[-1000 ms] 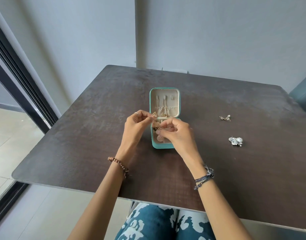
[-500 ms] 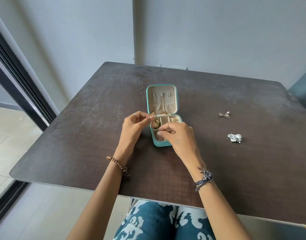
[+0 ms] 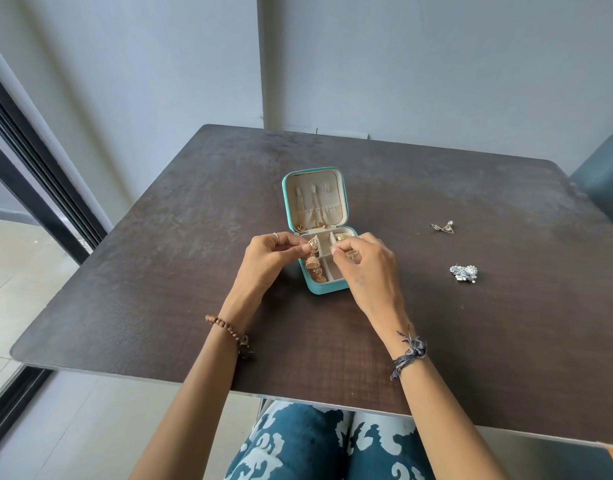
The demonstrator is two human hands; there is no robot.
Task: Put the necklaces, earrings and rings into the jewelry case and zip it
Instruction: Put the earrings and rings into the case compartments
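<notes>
The jewelry case (image 3: pixel 315 233) lies open and unzipped on the counter (image 3: pixel 159 271), partly filled. A gold earring (image 3: pixel 313 252) is pinched by the left hand (image 3: pixel 267 261) above it; a small gold piece is pinched by the right hand (image 3: pixel 363 268). Two silver pieces (image 3: pixel 463 273) are left outside, well apart.

A turquoise zip-up jewelry case (image 3: pixel 313 287) with cream lining holds gold filigree earrings (image 3: pixel 312 261) on a dark brown worktop (image 3: pixel 194 271); silver pieces (image 3: pixel 463 273) glint nearby.

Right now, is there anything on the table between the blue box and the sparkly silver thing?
In the head view, only the right hand crosses beside the blue box. Past it, bare dark table runs to the sparkly silver piece.
</notes>
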